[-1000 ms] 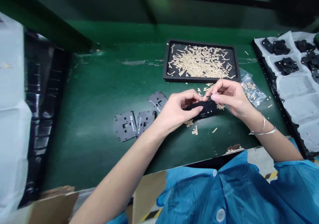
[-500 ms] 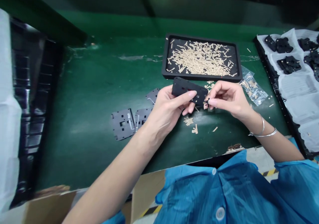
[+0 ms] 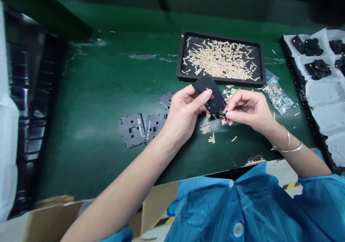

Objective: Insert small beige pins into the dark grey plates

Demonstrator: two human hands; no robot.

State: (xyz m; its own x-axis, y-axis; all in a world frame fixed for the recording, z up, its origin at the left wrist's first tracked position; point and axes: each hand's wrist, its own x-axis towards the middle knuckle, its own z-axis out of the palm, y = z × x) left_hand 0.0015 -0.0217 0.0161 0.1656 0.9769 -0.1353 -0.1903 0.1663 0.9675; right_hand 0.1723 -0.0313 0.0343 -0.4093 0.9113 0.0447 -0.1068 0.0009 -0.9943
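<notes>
two hands at work over the green bench (image 3: 88,134); clock directions are taken from the held plate. left hand (image 3: 184,109), at 8 o'clock, is half curled and grips the black plate (image 3: 207,90), thumb flat on its face, other fingers bent behind it; plate held aslant, just on the near side of the tray (image 3: 180,63). right hand (image 3: 252,109), at 4 o'clock, has thumb and fingertips pinched on a small dark bit (image 3: 225,115) at the plate's lower corner; contact between bit and plate: cannot tell. tray at 12 to 1 o'clock, heaped with pale strips (image 3: 218,60). clear bag (image 3: 279,93) at 3 o'clock, more strips inside. lined tray (image 3: 319,93) further out, same bearing, black parts (image 3: 318,69) in its far pockets. three spare plates (image 3: 133,138) at 8 to 9 o'clock, lying flat. stray scraps (image 3: 212,138) at 6 o'clock.
</notes>
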